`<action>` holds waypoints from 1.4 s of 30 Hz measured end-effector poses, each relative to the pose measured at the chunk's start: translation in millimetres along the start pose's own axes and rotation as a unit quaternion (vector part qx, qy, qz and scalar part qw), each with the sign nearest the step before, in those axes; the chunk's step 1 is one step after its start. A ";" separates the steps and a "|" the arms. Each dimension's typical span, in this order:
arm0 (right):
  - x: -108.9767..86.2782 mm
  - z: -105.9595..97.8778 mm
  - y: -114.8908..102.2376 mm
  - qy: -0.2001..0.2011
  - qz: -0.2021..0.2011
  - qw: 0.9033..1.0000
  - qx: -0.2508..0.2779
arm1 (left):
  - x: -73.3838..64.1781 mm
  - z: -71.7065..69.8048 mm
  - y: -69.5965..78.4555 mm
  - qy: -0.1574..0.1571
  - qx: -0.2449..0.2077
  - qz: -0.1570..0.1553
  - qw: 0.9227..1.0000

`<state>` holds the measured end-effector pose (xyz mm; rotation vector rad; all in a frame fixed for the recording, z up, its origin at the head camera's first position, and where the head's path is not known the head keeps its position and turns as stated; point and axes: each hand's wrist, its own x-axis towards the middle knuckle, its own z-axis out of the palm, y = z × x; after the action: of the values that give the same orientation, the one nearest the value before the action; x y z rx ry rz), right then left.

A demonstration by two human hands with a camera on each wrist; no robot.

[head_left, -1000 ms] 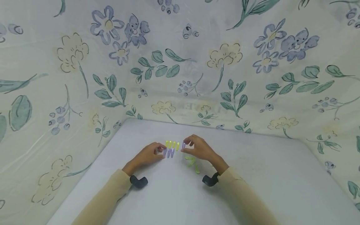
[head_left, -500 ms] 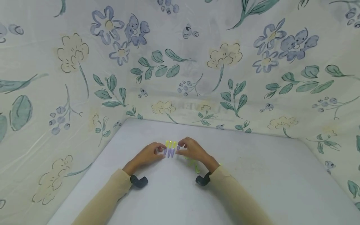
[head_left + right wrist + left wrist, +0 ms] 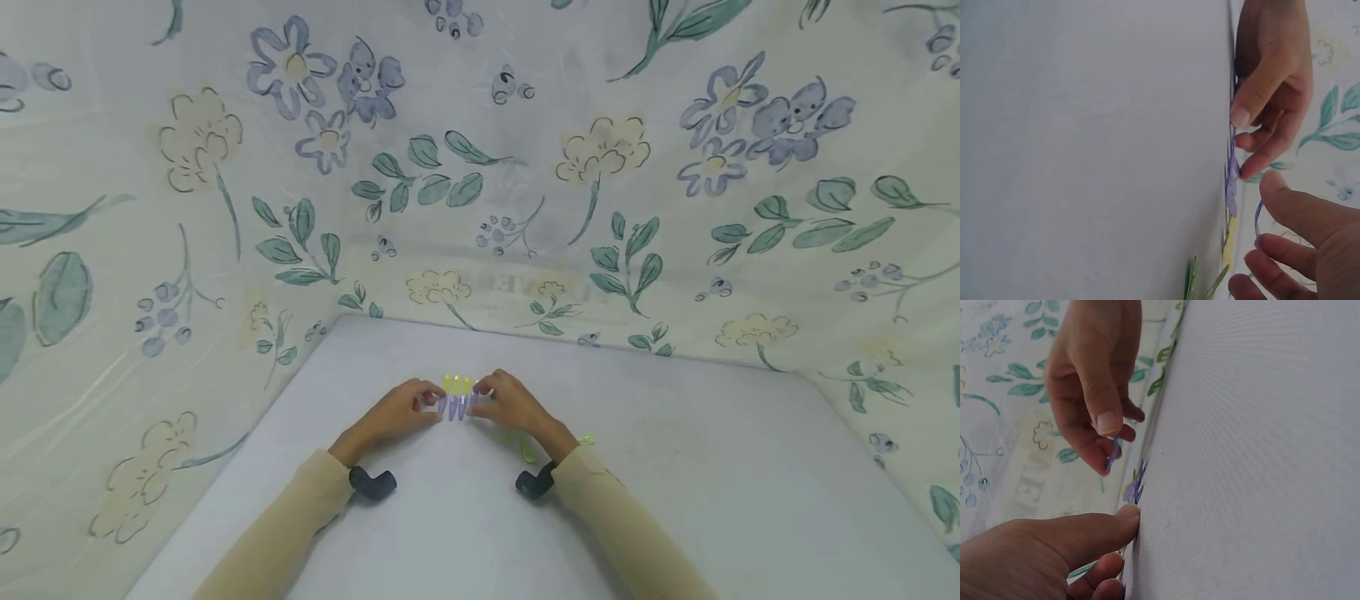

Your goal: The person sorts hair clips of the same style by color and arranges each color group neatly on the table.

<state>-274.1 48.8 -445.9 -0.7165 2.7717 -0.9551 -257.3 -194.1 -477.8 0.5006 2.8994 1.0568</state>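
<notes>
1. Since the earliest frame, the right hand (image 3: 510, 403) has moved toward the left hand (image 3: 405, 408), bringing along a purple clip (image 3: 1257, 220); the left hand has stayed in place.
2. The right hand pinches this clip by its ends between thumb and fingers. In the wrist views it looks like a thin, slightly curved strip, raised off the desk (image 3: 450, 517).
3. The left hand, thumb and fingers bent, grips the clip at the left end of the purple row (image 3: 457, 407), which lies between the two hands.
4. Those row clips are slim, glossy and pale violet, tapering toward the person.
5. Just beyond the purple row, also between the hands, stand yellow clips (image 3: 457, 384) in a matching line.
6. Light green clips (image 3: 528, 452) lie loose near the right hand and wrist, partly hidden.
</notes>
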 end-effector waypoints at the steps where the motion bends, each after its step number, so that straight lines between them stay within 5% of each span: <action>1: -0.4 0.6 0.4 -0.001 0.002 1.000 0.000 | 0.2 0.3 -0.2 -0.002 -0.001 -0.001 1.000; 10: -3.5 6.3 4.6 0.004 0.005 1.000 0.005 | 1.9 2.9 -1.7 0.000 0.000 -0.006 1.000; 24: -2.5 15.9 12.4 0.021 -0.020 0.998 -0.062 | 0.0 1.7 -0.5 -0.001 0.006 -0.004 1.000; 42: -5.8 1.9 6.9 -0.022 -0.012 0.998 -0.054 | 0.1 -7.0 1.8 -0.001 -0.030 -0.011 0.999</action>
<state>-271.3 55.3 -451.8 -0.7791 2.7994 -0.7893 -257.7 -197.1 -471.3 0.4643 2.8555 1.1355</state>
